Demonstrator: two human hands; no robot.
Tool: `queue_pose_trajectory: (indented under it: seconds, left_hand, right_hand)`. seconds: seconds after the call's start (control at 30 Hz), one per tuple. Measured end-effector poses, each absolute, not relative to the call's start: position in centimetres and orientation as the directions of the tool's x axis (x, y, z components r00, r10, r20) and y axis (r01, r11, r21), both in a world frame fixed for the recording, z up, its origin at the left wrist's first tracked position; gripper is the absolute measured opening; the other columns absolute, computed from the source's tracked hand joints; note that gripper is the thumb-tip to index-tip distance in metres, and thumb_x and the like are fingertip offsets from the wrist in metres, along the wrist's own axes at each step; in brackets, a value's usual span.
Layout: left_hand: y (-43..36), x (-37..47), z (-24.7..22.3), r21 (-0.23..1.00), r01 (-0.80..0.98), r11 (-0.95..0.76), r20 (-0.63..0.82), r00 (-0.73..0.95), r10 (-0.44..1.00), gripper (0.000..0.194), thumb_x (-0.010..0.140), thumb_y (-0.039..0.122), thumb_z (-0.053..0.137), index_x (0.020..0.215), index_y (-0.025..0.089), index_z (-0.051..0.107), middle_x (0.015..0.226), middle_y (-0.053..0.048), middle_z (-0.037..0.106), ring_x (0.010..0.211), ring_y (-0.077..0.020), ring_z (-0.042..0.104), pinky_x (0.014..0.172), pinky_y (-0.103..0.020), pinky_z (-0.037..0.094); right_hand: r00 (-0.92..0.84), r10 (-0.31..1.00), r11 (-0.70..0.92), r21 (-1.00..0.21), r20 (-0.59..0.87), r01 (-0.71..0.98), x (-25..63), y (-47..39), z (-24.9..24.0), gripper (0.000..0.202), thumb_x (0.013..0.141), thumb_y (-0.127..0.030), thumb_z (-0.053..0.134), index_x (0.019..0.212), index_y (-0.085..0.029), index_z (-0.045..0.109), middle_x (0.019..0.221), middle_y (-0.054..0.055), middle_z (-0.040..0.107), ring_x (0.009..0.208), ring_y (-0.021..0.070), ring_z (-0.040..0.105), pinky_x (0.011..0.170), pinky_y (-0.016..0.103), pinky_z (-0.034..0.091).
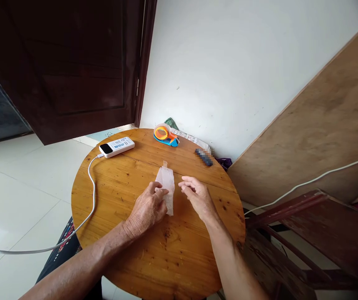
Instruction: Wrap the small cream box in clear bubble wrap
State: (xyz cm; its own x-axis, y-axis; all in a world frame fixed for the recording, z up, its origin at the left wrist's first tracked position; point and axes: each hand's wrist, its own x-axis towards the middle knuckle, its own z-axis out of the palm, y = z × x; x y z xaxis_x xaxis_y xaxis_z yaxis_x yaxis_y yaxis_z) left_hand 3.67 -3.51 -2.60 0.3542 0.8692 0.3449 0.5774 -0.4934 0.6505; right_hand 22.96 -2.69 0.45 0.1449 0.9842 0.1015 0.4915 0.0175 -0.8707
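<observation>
A thin, whitish, slightly see-through strip (165,179), like tissue or a small flat bag, lies on the round wooden table (113,216). At its far end sticks out a short piece of clear tape (165,163). My left hand (150,204) lies over the strip's left side, fingers bent and apart, and it grips nothing that I can see. Just right of the strip, my right hand (197,196) is held apart from it, fingers spread and pointing left, holding nothing.
At the table's far side stands an orange and blue tape dispenser (166,135). A white power bank (117,147) with a white cable (93,196) lies at the back left, a dark blurred object (204,157) at the back right. A wooden chair (316,233) stands to the right.
</observation>
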Motion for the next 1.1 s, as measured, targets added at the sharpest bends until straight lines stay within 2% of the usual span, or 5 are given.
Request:
queue_pose_trajectory:
  seconds: [0.1, 0.23, 0.6, 0.83, 1.1]
  left_hand:
    - [-3.5, 3.7, -2.6, 0.691, 0.563, -0.452, 0.308, 0.337, 0.890, 0.044, 0.076, 0.012, 0.054, 0.118, 0.020, 0.063, 0.121, -0.010, 0.054, 0.075, -0.0136, 0.059, 0.072, -0.030, 0.053]
    - [-3.2, 3.6, -2.6, 0.759, 0.527, -0.383, 0.257, 0.299, 0.919, 0.054, 0.075, 0.015, 0.055, 0.129, 0.020, 0.054, 0.110, -0.008, 0.057, 0.074, -0.0151, 0.057, 0.072, -0.030, 0.052]
    - [-3.1, 3.6, -2.5, 0.780, 0.474, -0.409, 0.245, 0.371, 0.896, 0.060, 0.074, 0.013, 0.053, 0.133, 0.020, 0.049, 0.112, -0.008, 0.059, 0.081, -0.0172, 0.059, 0.078, -0.032, 0.054]
    - [-3.6, 3.2, -1.6, 0.575, 0.563, -0.594, 0.338, 0.497, 0.799, 0.061, 0.074, 0.008, 0.051, 0.132, 0.026, 0.055, 0.149, -0.009, 0.041, 0.102, -0.0221, 0.062, 0.088, -0.039, 0.055]
    - [-3.4, 3.1, -1.4, 0.539, 0.553, -0.635, 0.322, 0.561, 0.763, 0.050, 0.080, 0.008, 0.045, 0.126, 0.022, 0.060, 0.125, -0.008, 0.063, 0.104, -0.0270, 0.061, 0.093, -0.044, 0.053]
  right_hand:
    - [0.210, 0.972, -0.180, -0.915, -0.108, 0.361, 23.0, -2.0, 0.3, 0.040, 0.078, -0.029, 0.064, 0.115, -0.015, 0.060, 0.087, 0.006, 0.071, 0.066, 0.0174, 0.067, 0.037, 0.020, 0.042]
    - [0.138, 0.966, -0.248, -0.938, -0.220, 0.241, 22.1, -1.2, 0.0, 0.042, 0.074, -0.026, 0.068, 0.114, -0.016, 0.059, 0.075, 0.002, 0.068, 0.059, 0.0160, 0.064, 0.035, 0.020, 0.043]
    - [0.043, 0.967, -0.255, -0.944, -0.252, 0.209, 21.6, 1.2, 0.2, 0.045, 0.060, -0.031, 0.076, 0.100, -0.016, 0.062, 0.054, -0.008, 0.054, 0.042, 0.0079, 0.043, 0.032, 0.018, 0.025]
    - [0.103, 0.974, -0.215, -0.968, -0.202, 0.132, 21.0, 1.2, -0.2, 0.029, 0.061, -0.039, 0.071, 0.077, -0.019, 0.059, 0.053, -0.007, 0.053, 0.042, 0.0068, 0.038, 0.037, 0.019, 0.023]
    - [0.144, 0.989, -0.050, -0.992, -0.033, 0.118, 20.3, 0.7, -1.0, 0.026, 0.065, -0.038, 0.070, 0.077, -0.018, 0.059, 0.065, -0.003, 0.060, 0.057, 0.0113, 0.048, 0.051, 0.022, 0.037]
